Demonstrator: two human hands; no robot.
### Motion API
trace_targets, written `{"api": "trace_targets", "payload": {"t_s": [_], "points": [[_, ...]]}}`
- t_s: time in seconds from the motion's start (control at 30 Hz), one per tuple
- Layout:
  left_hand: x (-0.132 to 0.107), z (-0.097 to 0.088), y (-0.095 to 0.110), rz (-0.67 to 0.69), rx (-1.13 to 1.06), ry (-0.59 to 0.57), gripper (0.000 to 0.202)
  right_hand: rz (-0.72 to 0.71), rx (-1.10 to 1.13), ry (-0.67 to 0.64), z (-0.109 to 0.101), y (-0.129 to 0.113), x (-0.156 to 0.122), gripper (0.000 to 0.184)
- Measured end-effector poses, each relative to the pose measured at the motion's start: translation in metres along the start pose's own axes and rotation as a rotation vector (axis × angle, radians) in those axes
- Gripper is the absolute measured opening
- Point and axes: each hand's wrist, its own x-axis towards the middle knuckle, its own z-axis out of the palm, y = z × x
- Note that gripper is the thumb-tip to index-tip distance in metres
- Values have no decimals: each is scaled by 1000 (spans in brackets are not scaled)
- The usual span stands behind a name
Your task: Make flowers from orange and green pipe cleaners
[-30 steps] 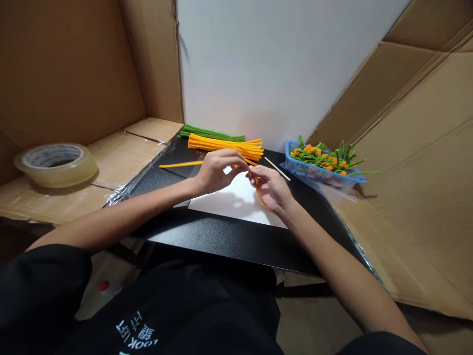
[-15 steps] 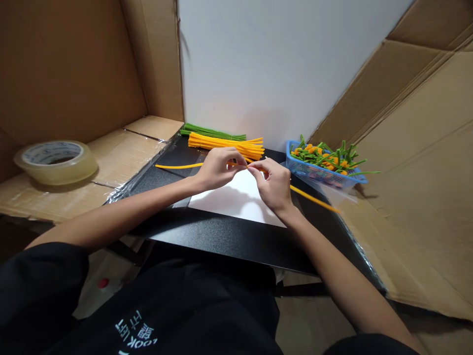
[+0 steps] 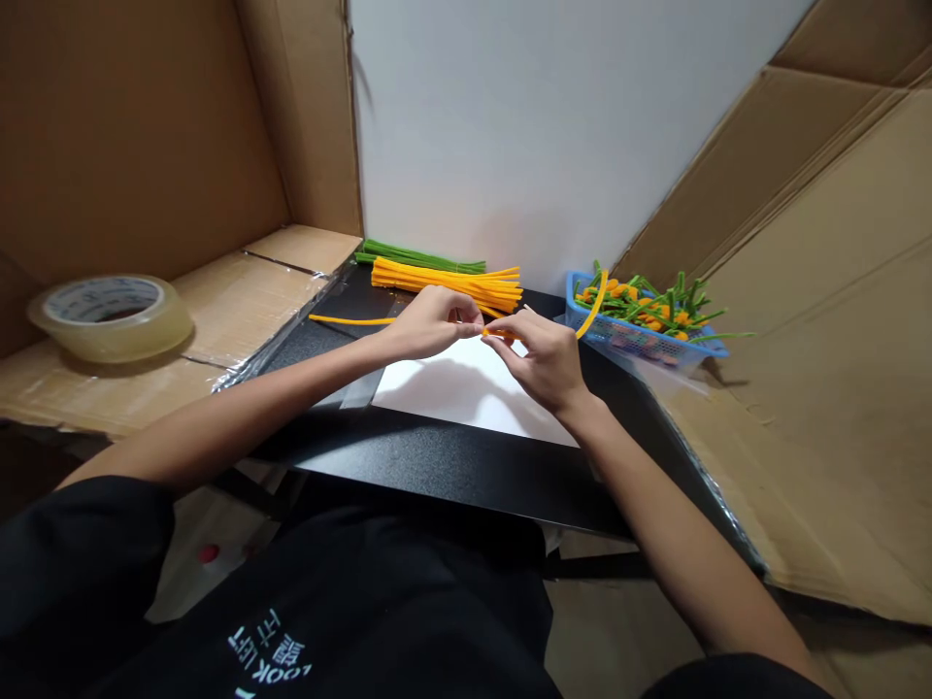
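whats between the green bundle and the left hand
In the head view, the orange bundle lies between the green bundle and the left hand, just in front of the green one.

Slim orange-yellow pipe cleaner [image 3: 352,320], one length or two unclear, partly hidden at the frame's centre; left of centre it lay straight, nearly level; right of centre it curved upward.

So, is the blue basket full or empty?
Full: green and orange pieces are heaped in the blue basket, rising above its rim, with some green stems sticking out past its right side.
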Motion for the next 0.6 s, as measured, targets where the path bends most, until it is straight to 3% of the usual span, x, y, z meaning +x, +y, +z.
{"api": "trace_targets", "payload": {"t_s": [0.1, 0.2, 0.3, 0.37, 0.43, 0.5, 0.6], "points": [[2, -4, 3, -73, -76, -66, 10, -33, -10, 39, 2, -1, -2, 19], [1, -2, 3, -58, -103, -44, 8, 57, 96, 59, 4, -4, 0, 20], [-4, 5, 2, 143, -69, 123, 9, 310, 387, 42, 4, -9, 5, 24], [-9, 10, 2, 333, 8, 261, 13, 517, 655, -51, 1, -11, 8, 29], [-13, 14, 1, 475, 120, 325, 18, 654, 842, -180, -1, -11, 10, 33], [-15, 16, -1, 501, 206, 313, 18, 661, 825, -222, -3, -9, 10, 33], [-13, 16, -4, 315, 224, 260, 11, 418, 451, -27, 0, -5, 5, 24]]}}
